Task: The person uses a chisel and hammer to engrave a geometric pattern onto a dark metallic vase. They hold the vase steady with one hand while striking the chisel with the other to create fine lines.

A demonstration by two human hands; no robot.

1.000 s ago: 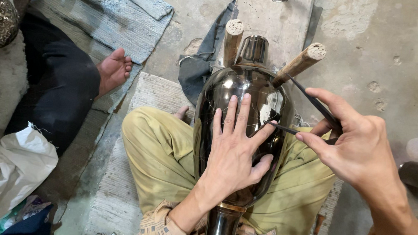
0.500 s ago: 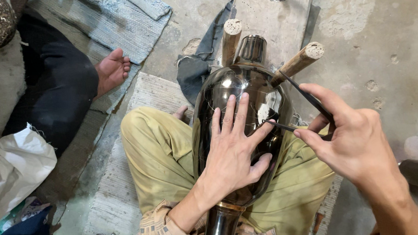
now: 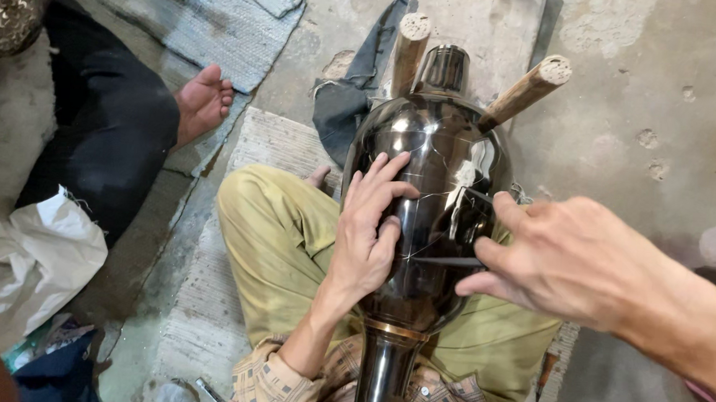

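While left hand steadies metal vessel, tool between right fingers

Worn concrete floor, grey woven mat, white cloth.

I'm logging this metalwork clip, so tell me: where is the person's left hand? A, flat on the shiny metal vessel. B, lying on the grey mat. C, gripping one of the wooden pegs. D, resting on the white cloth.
A: the left hand lies spread, palm down, on the polished vessel, while the right hand holds a thin dark tool against its side; the wooden pegs stand untouched.
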